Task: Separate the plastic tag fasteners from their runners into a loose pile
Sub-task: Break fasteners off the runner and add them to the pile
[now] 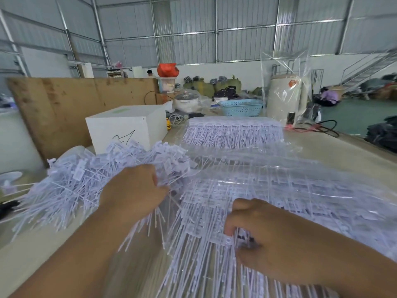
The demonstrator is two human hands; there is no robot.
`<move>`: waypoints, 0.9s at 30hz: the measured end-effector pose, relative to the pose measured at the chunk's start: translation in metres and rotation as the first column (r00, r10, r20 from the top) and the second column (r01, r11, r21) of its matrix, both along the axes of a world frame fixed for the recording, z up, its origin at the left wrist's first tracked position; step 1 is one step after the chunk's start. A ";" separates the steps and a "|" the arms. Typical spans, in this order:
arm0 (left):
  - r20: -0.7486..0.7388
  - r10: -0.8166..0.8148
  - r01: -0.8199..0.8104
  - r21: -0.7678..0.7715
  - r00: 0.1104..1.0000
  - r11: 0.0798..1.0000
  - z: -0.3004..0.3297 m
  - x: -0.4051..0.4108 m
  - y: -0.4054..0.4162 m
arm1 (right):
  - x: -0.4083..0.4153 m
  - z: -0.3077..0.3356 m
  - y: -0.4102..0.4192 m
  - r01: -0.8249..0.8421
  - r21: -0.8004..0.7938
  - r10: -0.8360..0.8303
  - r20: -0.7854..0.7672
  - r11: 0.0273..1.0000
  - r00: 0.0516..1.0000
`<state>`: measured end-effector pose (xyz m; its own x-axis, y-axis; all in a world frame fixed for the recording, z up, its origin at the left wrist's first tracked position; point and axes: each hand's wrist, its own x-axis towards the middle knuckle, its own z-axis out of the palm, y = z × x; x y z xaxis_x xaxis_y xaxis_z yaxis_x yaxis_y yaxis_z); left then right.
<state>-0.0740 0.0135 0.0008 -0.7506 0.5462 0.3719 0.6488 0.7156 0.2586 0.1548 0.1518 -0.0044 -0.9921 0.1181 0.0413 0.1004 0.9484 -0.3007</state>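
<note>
A loose pile of white plastic tag fasteners (pixel 86 181) lies on the table at the left. Sheets of fasteners still joined to their runners (pixel 290 190) spread across the middle and right, partly under clear plastic film. My left hand (pixel 133 190) grips a bunch of fasteners at the pile's right edge, its fingers curled round them. My right hand (pixel 257 235) sits on the near edge of the runner sheets, thumb and fingers pinching a strip of them. A second stack of runner sheets (pixel 234 131) lies farther back.
A white box (pixel 126 127) stands behind the loose pile, with a brown board (pixel 71 108) behind it. A blue basket (pixel 241 107), a white pot (pixel 187 102) and a tall white cylinder appliance (pixel 285 97) stand at the back. The table's right edge (pixel 365 145) drops to a green floor.
</note>
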 end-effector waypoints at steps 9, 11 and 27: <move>0.086 0.008 -0.012 0.040 0.996 0.999 -0.021 -0.007 0.018 | 0.000 0.000 -0.005 0.011 0.055 -0.011 -0.007 0.998 1.000; 0.116 -0.029 0.018 0.091 0.993 0.996 -0.023 -0.008 0.022 | 0.000 0.002 -0.005 0.008 0.064 -0.008 0.005 0.998 1.000; -0.146 -0.100 0.126 0.178 0.984 0.976 -0.021 0.003 0.020 | -0.003 0.006 -0.007 0.130 -0.112 -0.142 -0.109 0.985 0.984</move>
<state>-0.0712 0.0335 -0.0200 -0.6238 0.5359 0.5690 0.7607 0.5834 0.2845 0.1520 0.1448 0.0013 -0.9556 0.2614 0.1359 0.1848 0.8911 -0.4145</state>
